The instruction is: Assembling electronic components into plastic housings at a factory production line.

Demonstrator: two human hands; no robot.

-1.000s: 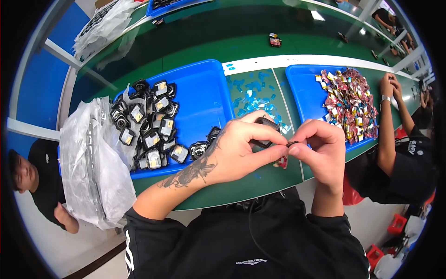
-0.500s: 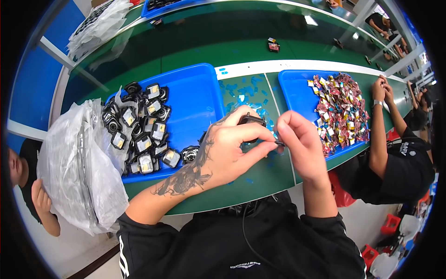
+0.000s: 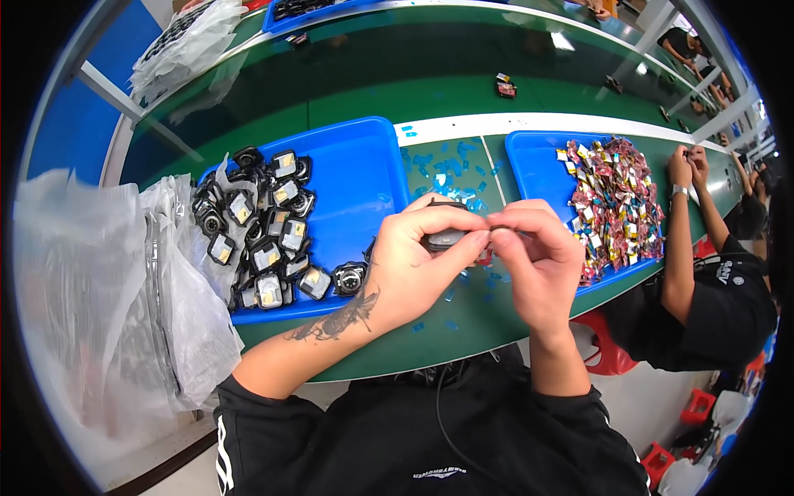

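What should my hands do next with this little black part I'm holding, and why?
Probably peel the bit pinched by the right hand off the small black part, which the left hand grips. Both hands meet over it, and blue scraps litter the green table, suggesting film is being stripped.

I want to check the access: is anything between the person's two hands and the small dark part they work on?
Nothing visible. The left hand already holds the small dark part, and the right hand pinches at its edge. Both hands sit above the green table, between the two blue trays.
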